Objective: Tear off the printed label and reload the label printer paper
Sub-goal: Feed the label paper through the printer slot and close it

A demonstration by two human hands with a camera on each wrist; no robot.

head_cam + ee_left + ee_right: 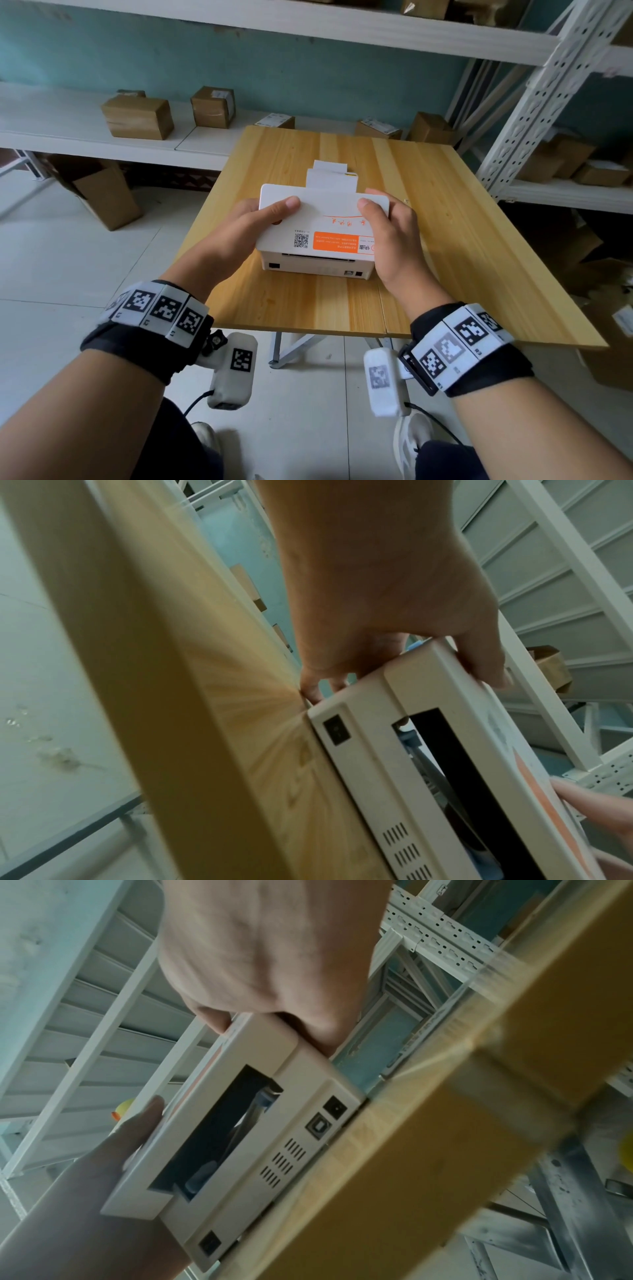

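A white label printer [318,263] sits in the middle of the wooden table [445,240], its rear face with ports and paper slot toward me. My left hand [253,219] grips the left side of its lid [325,219], thumb on top and fingers down the side. My right hand [387,226] grips the right side the same way. The lid carries an orange sticker [335,242] and a QR code. White label paper [330,176] sticks out beyond the printer's far side. From the wrist views the lid [445,710] [240,1069] stands slightly raised from the body, a dark gap beneath it.
Cardboard boxes [138,116] stand on the white shelf behind the table, with more on the metal rack [534,113] at the right. An open carton [102,195] lies on the tiled floor at the left.
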